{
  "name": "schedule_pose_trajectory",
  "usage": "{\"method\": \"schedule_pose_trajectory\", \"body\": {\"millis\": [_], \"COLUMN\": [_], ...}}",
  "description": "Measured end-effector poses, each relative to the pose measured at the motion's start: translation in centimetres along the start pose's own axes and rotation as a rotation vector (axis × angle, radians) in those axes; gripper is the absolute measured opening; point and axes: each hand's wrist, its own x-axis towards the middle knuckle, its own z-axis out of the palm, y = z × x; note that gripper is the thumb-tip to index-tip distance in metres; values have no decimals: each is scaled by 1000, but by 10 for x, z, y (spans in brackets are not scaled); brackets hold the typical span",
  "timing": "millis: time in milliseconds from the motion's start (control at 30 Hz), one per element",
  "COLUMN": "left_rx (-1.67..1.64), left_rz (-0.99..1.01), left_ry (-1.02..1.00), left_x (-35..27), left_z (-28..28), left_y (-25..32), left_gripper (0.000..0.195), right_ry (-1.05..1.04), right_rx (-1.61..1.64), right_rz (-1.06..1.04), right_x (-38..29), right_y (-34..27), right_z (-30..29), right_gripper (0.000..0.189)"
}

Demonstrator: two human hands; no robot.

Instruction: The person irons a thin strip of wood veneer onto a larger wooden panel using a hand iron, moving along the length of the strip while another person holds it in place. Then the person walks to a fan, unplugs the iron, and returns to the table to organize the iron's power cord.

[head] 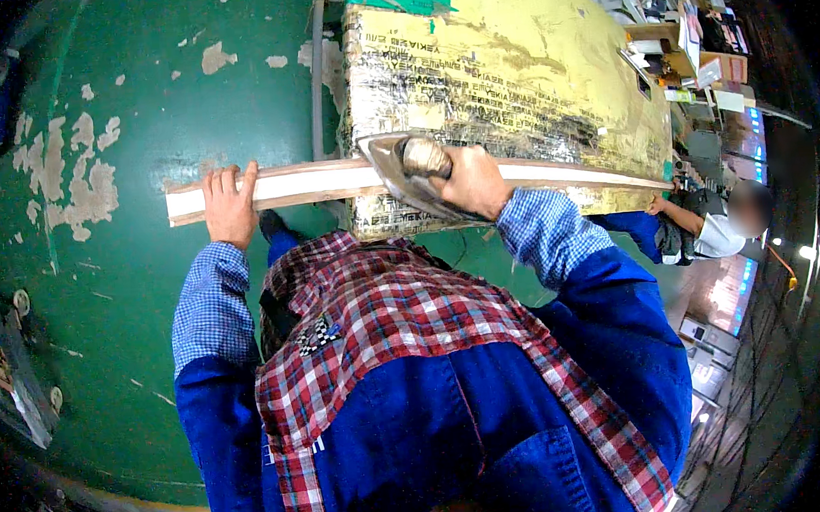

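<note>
A long narrow strip (305, 185), white along its middle with brown wood-look edges, runs across in front of me. My left hand (230, 201) grips it near its left end, past the table's edge, with the fingers laid over the top. My right hand (472, 180) is closed around the handle of a clothes iron (393, 164). The worn metal iron rests on the strip near the table's left edge, its pointed tip towards the upper left. The iron and my hand hide part of the strip. Its right part continues along the table's near side.
A worktable (510, 49) covered in worn, printed yellow sheeting carries the strip. Another person (707, 221) stands at its right end, with a hand at the strip's far end. Boxes (721, 66) and clutter lie beyond. A wheeled cart (12, 376) stands on the green floor (120, 297).
</note>
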Motion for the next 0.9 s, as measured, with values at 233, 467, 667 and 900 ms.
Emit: {"method": "schedule_pose_trajectory", "body": {"millis": [233, 467, 667, 900], "left_rx": [-3, -174, -157, -176], "left_rz": [27, 536, 518, 570], "left_ry": [-42, -274, -255, -325], "left_x": [7, -5, 3, 6], "left_z": [-17, -18, 3, -3], "left_y": [5, 93, 129, 144], "left_gripper": [63, 50, 40, 35], "right_ry": [163, 312, 313, 272], "right_rx": [113, 163, 199, 246], "right_rz": [331, 341, 346, 310], "right_x": [10, -25, -39, -37], "right_y": [89, 129, 129, 130], "right_z": [-17, -8, -4, -7], "right_gripper": [36, 41, 36, 33]}}
